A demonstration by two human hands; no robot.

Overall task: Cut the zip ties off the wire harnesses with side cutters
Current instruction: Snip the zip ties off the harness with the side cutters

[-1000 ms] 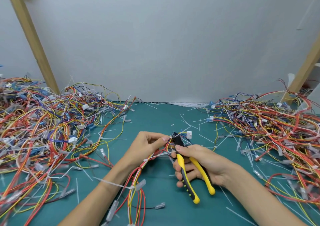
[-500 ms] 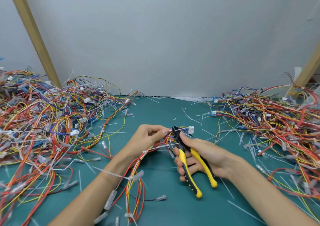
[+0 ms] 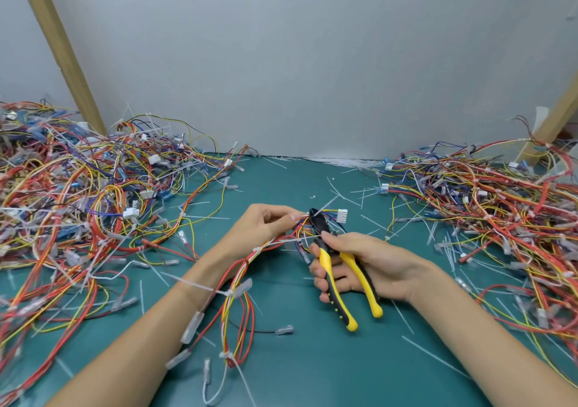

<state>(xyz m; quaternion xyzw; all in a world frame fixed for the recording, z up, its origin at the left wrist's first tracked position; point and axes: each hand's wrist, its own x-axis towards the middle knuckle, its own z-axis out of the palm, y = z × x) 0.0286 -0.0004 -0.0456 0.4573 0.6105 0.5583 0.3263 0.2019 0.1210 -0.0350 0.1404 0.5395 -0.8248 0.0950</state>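
Both forearms reach in from the bottom edge and the hands meet above the middle of the green bench (image 3: 312, 359). The left hand (image 3: 262, 225) pinches a wire harness (image 3: 264, 245) between thumb and fingertips, knuckles up, just beside the head of the side cutters (image 3: 328, 269). The right hand (image 3: 369, 266) is wrapped round the cutters: its fingers curl under the nearer yellow handle, the thumb lies on top close to the pivot, and the other handle runs along the palm, the two handles splayed apart. The black head points away from the person and touches a white zip tie (image 3: 323, 205) next to the harness's white connector (image 3: 342, 216). The rest of the harness hangs from the left hand in red, yellow and orange loops over the left forearm.

The blades are too small and dark to tell whether they have closed on the tie. The left fingertips are hidden behind the wires. The left pile (image 3: 78, 194) and the right pile (image 3: 488, 206) of harnesses both run off the frame, and cut tie scraps (image 3: 434, 356) litter the bench.

Compared with half a second ago, the grips and the cutters' place at the connector are unchanged. The view has tipped down, so the bench's far edge sits higher.
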